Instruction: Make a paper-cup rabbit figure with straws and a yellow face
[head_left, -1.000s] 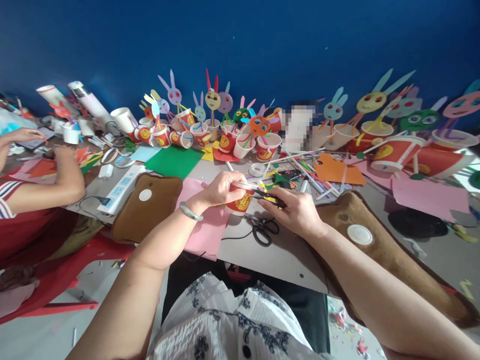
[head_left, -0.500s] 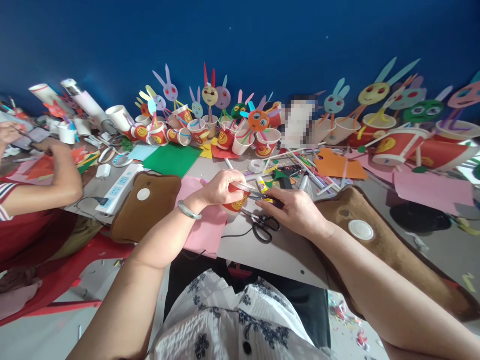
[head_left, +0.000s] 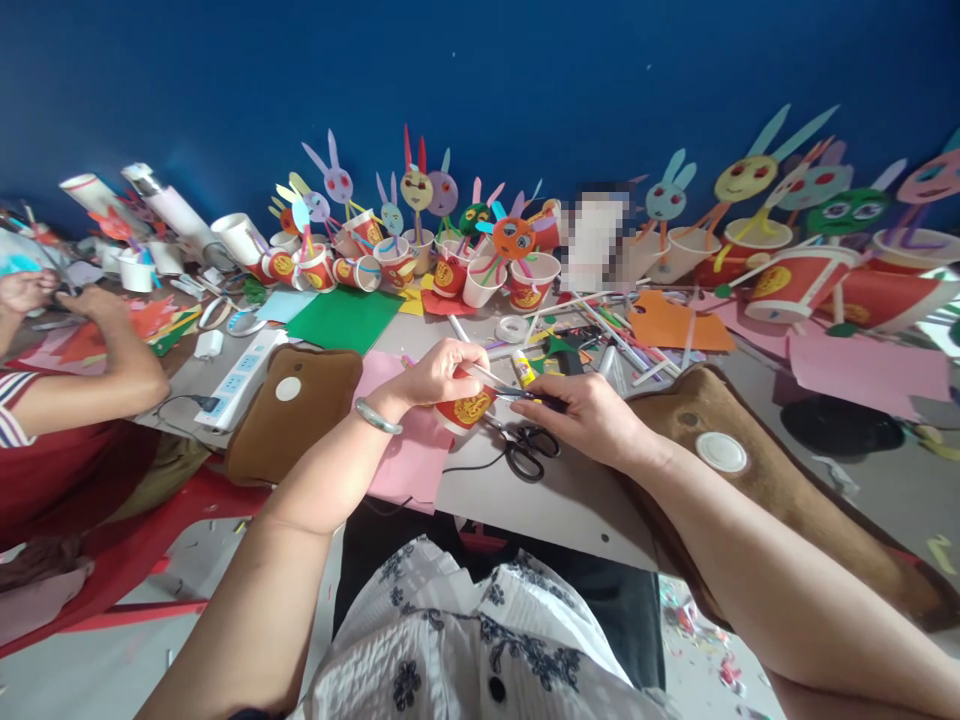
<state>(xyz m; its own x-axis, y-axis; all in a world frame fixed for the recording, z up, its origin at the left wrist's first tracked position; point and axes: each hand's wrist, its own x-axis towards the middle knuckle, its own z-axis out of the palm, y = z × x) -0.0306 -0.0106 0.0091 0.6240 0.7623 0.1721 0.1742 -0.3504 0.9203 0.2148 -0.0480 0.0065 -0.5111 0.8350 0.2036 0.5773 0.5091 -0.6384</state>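
Note:
My left hand (head_left: 442, 378), with a pale bangle at the wrist, is closed on a red paper cup (head_left: 466, 410) with yellow printing. The thumb lies by a narrow white strip or edge (head_left: 486, 374) at the top of the cup; which of the two I cannot tell. My right hand (head_left: 581, 412) grips a pair of scissors (head_left: 514, 393), whose blades point left and meet the cup's upper right side. Fingers partly cover the handles. A second pair of scissors with black handles (head_left: 531, 452) lies on the table just below my right hand. Pink paper (head_left: 409, 460) lies under my left hand.
Cups with paper rabbit figures (head_left: 514, 240) line the blue wall. A glue stick (head_left: 523, 368) and several pens lie behind my hands. Brown plush pads (head_left: 296, 430) flank me; a power strip (head_left: 240, 380) is at left. A co-worker's arm (head_left: 97, 385) reaches in there.
The scissor blades look closer together, and the cup has tilted slightly and shifted a little left. At left, the co-worker's hands have moved, now with a light blue piece beside them.

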